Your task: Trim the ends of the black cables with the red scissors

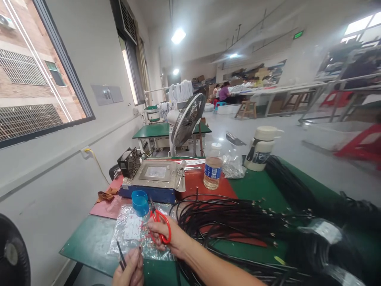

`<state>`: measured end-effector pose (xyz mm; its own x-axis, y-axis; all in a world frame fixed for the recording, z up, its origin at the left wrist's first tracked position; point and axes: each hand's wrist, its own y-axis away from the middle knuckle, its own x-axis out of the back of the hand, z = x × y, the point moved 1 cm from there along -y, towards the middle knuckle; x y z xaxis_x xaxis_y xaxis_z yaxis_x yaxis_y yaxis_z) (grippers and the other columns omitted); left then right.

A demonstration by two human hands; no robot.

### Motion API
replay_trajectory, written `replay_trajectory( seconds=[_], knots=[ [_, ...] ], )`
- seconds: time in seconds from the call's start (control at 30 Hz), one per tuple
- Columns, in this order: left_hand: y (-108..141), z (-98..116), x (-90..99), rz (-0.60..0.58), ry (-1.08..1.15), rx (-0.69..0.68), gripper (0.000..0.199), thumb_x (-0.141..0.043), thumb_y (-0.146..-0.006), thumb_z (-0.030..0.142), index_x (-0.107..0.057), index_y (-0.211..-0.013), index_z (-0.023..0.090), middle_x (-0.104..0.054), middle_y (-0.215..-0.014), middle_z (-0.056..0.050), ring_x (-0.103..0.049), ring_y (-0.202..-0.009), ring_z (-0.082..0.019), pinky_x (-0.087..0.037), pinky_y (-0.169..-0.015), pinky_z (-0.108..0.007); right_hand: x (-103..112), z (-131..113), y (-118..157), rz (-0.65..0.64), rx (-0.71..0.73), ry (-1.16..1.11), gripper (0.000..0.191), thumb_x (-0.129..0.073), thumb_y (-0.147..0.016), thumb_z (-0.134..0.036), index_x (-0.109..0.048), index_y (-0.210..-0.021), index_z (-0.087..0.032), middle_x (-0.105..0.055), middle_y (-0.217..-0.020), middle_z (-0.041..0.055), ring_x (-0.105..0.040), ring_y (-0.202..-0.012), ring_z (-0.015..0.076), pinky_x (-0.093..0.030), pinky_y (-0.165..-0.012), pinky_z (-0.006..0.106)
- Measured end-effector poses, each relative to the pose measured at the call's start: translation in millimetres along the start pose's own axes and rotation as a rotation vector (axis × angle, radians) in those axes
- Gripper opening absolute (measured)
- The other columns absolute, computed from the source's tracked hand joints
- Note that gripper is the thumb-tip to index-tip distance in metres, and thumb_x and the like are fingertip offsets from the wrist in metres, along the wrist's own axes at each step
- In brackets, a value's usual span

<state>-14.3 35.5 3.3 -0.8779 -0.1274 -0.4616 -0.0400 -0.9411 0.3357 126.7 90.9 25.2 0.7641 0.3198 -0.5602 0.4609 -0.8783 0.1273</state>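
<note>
My right hand (pixel 163 234) grips red-handled scissors (pixel 166 227), their dark blades pointing up and away toward the blue cup. Lower and to the left, my left hand (pixel 131 268) is closed on a black cable (pixel 121 254), whose end sticks up past the fingers. Under and beyond both hands lies a clear plastic sheet (pixel 117 234) with a white card (pixel 132 227) and small red scraps on it. A blue cup (pixel 140 202) stands at its far edge. To the right spreads a large bundle of black cables (pixel 220 214).
Behind the cup sits a blue-sided solder pot (pixel 160 192) with a small fan (pixel 131 163). A bottle of clear liquid (pixel 212 172), a bag of small parts (pixel 233 166) and a cream thermos (pixel 260 149) stand farther right. A large fan (pixel 188 121) rises beyond the table.
</note>
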Motion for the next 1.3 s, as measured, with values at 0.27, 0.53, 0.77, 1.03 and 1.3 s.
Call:
replay_trajectory(
  seconds=[0.27, 0.53, 0.77, 1.03, 1.3],
  knots=[
    [1, 1, 6.9, -0.002, 0.033, 0.027, 0.041, -0.079, -0.056, 0.048, -0.058, -0.051, 0.013, -0.032, -0.038, 0.011, -0.011, -0.032, 0.004, -0.009, -0.031, -0.012, -1, 6, 2, -0.089, -0.060, 0.220, 0.048, -0.081, -0.048, -0.044, -0.067, -0.080, -0.011, -0.047, -0.043, -0.0080, -0.039, -0.034, 0.0031, -0.027, -0.034, 0.015],
    [10, 0, -3.0, -0.144, -0.017, 0.206, 0.046, -0.076, -0.054, 0.055, -0.054, -0.045, 0.015, -0.023, -0.032, 0.013, -0.009, -0.029, 0.003, -0.008, -0.031, -0.014, 0, 4, 5, -0.190, -0.072, 0.235, 0.044, -0.081, -0.049, -0.045, -0.064, -0.070, -0.010, -0.051, -0.046, -0.0049, -0.042, -0.037, 0.0037, -0.030, -0.036, 0.015],
    [3, -2, 3.4, -0.082, -0.049, 0.117, 0.046, -0.073, -0.058, 0.055, -0.054, -0.047, 0.015, -0.021, -0.031, 0.014, -0.008, -0.029, 0.002, -0.007, -0.031, -0.014, -2, 8, 3, -0.115, 0.013, 0.304, 0.049, -0.073, -0.056, -0.058, -0.051, -0.067, -0.016, -0.043, -0.047, -0.0078, -0.036, -0.039, 0.0047, -0.026, -0.039, 0.017],
    [4, 21, 7.5, 0.298, 0.041, -0.182, 0.037, -0.082, -0.052, 0.040, -0.065, -0.068, 0.011, -0.047, -0.046, 0.009, -0.021, -0.031, 0.004, -0.013, -0.031, -0.011, 1, 10, 4, -0.233, 0.128, 0.854, 0.038, -0.066, -0.068, -0.048, -0.047, -0.065, -0.016, -0.036, -0.060, -0.0060, -0.031, -0.058, 0.0075, -0.023, -0.050, 0.019],
    [5, 20, 5.8, 0.454, -0.043, -0.214, 0.048, -0.085, -0.047, 0.037, -0.069, -0.083, 0.010, -0.050, -0.045, 0.007, -0.031, -0.032, 0.001, -0.019, -0.033, -0.011, -3, 11, 8, -0.247, 0.164, 0.993, 0.041, -0.060, -0.073, -0.045, -0.037, -0.054, -0.017, -0.029, -0.053, -0.0066, -0.028, -0.052, 0.0060, -0.018, -0.047, 0.020]
  ],
)
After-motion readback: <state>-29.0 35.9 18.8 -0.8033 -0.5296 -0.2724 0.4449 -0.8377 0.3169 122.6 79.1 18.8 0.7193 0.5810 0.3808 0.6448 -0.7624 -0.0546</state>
